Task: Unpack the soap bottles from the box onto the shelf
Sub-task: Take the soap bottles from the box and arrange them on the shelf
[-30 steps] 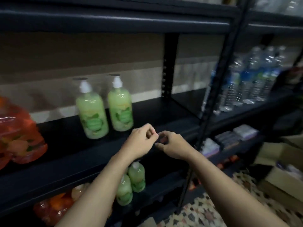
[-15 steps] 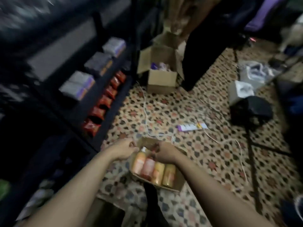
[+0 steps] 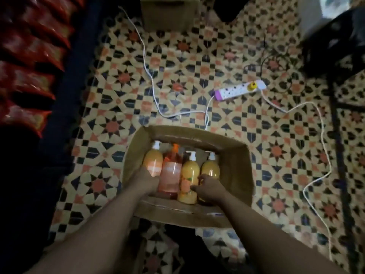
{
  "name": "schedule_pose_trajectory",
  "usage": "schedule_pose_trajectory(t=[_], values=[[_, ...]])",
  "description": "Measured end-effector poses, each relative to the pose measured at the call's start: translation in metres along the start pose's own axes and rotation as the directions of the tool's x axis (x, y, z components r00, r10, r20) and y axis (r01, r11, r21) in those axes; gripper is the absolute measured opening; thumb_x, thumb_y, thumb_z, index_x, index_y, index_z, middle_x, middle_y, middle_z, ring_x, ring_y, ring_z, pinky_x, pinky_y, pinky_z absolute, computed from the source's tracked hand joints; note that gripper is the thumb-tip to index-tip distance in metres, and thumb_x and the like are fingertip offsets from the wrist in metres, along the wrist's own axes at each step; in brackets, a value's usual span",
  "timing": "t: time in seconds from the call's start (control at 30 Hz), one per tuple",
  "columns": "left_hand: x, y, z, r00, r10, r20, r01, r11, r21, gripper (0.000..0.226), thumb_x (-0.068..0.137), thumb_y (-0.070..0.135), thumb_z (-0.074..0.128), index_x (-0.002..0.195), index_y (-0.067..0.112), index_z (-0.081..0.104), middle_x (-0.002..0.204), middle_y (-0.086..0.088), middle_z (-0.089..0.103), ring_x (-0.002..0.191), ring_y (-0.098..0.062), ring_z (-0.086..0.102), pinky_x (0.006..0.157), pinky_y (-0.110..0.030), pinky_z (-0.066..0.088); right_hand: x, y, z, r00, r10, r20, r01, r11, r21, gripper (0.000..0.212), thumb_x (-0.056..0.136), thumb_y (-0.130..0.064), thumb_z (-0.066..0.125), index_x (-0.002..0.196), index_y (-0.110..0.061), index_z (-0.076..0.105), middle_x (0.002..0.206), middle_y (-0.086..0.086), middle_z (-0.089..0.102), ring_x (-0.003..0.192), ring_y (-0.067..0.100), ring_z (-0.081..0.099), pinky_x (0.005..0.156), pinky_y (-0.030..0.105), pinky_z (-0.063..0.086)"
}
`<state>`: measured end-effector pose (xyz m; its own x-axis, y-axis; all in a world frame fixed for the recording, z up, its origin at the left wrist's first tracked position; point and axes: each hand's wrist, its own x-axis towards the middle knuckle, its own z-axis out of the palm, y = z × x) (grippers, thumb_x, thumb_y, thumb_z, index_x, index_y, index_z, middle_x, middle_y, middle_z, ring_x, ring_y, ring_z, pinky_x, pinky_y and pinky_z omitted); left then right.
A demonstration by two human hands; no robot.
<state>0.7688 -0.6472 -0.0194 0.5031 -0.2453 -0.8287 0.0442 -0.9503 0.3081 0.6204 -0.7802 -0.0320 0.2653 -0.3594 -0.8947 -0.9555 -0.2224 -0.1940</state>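
Patterned floor point(image 3: 276, 135) filled most of your view, with the dark shelf point(image 3: 79, 56) running down the left edge and red packets point(image 3: 25, 80) stacked on it at upper left. A black bag point(image 3: 335, 42) sat at upper right and a second box point(image 3: 167, 14) at top centre. The open box point(image 3: 235, 171) stood on the floor at lower centre, and both your forearms reached into it from the bottom of the frame. Four bottles point(image 3: 170, 173) lay side by side in its left part, pump heads pointing to the top of the frame. Your left hand point(image 3: 146, 180) lay on the lower part of the leftmost bottle, its fingers hidden, so I cannot tell whether it had a grip. Your right hand point(image 3: 210, 187) covered the foot of the rightmost bottle, fingers curled against its yellow neighbour; I cannot tell whether it was grasping. A white strip point(image 3: 240, 92) lay at centre right, and a cable point(image 3: 316, 155) looped from it down the right.
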Motion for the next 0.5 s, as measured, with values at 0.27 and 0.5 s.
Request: schedule_pose_trajectory(t=[0.27, 0.5], values=[[0.119, -0.046, 0.079, 0.951, -0.287, 0.111, 0.290, 0.957, -0.009, 0.120, 0.066, 0.059, 0.077, 0.152, 0.003, 0.015, 0.150, -0.018, 0.033, 0.132, -0.034, 0.039, 0.109, -0.040, 0.035, 0.107, 0.015, 0.071, 0.980, 0.194, -0.036, -0.190, 0.977, 0.092, 0.077, 0.092, -0.044, 0.063, 0.148, -0.003, 0.030, 0.148, 0.018, 0.042, 0.132, 0.034, 0.046, 0.100, 0.038, 0.044], [0.161, -0.075, 0.118, 0.899, -0.429, -0.089, 0.383, 0.868, -0.315, 0.106, 0.068, 0.055, 0.067, 0.151, 0.013, 0.017, 0.149, -0.014, 0.034, 0.131, -0.037, 0.039, 0.108, -0.052, 0.034, 0.142, 0.029, 0.115, 0.927, 0.370, -0.065, -0.321, 0.870, 0.373, 0.097, 0.087, -0.041, 0.071, 0.153, -0.001, 0.012, 0.148, 0.018, 0.041, 0.130, 0.034, 0.047, 0.102, 0.040, 0.042]])
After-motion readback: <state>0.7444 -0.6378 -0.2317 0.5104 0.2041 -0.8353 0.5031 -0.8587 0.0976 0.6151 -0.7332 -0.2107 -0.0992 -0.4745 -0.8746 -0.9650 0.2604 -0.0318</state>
